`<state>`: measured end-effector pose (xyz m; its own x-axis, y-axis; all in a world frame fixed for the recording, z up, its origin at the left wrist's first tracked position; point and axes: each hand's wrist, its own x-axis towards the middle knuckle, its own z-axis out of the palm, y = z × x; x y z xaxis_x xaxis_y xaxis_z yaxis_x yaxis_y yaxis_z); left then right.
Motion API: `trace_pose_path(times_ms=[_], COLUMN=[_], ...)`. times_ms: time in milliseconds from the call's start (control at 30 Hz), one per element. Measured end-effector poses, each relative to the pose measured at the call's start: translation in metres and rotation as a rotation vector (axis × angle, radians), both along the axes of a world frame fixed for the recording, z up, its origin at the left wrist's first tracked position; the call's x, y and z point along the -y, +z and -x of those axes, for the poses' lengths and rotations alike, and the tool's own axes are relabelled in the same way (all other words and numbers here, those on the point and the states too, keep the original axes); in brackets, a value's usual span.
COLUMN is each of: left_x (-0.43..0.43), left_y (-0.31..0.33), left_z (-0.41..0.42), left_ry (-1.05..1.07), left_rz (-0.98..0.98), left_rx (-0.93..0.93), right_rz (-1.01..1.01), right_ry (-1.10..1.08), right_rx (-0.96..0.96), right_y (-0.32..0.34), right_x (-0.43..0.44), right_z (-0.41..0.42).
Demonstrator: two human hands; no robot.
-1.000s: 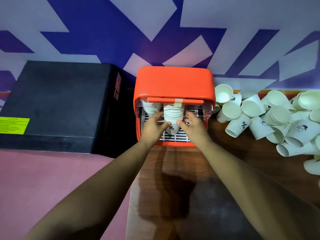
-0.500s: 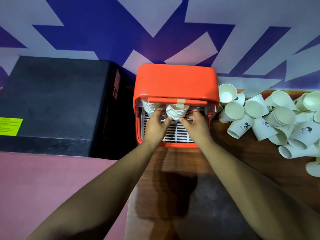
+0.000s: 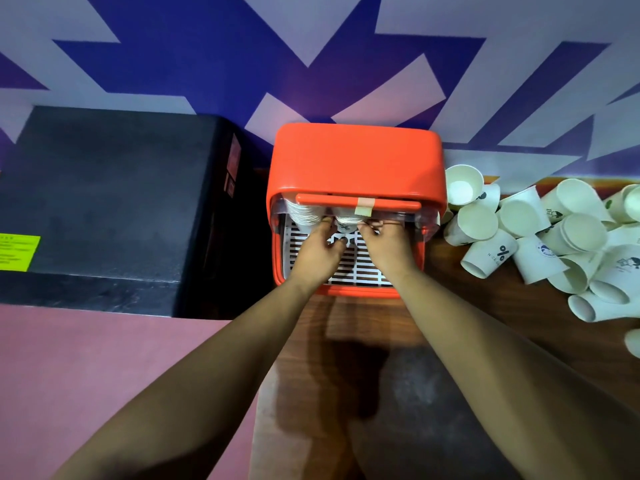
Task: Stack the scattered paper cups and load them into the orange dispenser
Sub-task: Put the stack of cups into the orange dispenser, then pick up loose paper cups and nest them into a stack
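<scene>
Cup stack point(image 3: 346, 221), lodged under the orange dispenser point(image 3: 356, 161) at twelve o'clock, was grasped at its base by left hand point(image 3: 317, 251) and right hand point(image 3: 388, 251); loading seemed in hand, next calling for seating it, then the loose cups point(image 3: 554, 244) at three o'clock.
</scene>
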<state>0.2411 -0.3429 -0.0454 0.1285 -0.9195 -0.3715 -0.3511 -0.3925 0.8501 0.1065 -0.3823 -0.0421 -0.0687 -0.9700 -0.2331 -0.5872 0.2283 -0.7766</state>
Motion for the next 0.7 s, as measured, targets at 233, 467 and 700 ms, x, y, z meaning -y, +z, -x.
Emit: trace_pose_path(times_ms=[233, 467, 700], left_x=[0.003, -0.018, -0.043], left_y=[-0.001, 0.02, 0.042], left_z=[-0.001, -0.001, 0.036], left_ry=[-0.008, 0.037, -0.217], left_rz=[-0.046, -0.047, 0.023], left_rx=[-0.014, -0.013, -0.012], right_rz=[-0.034, -0.102, 0.055], right_ry=[0.034, 0.155, 0.15], right_rx=[-0.018, 0.029, -0.122], right_y=[0.002, 0.03, 0.069], right_x=[-0.002, -0.035, -0.062], right_z=[0.001, 0.033, 0.121])
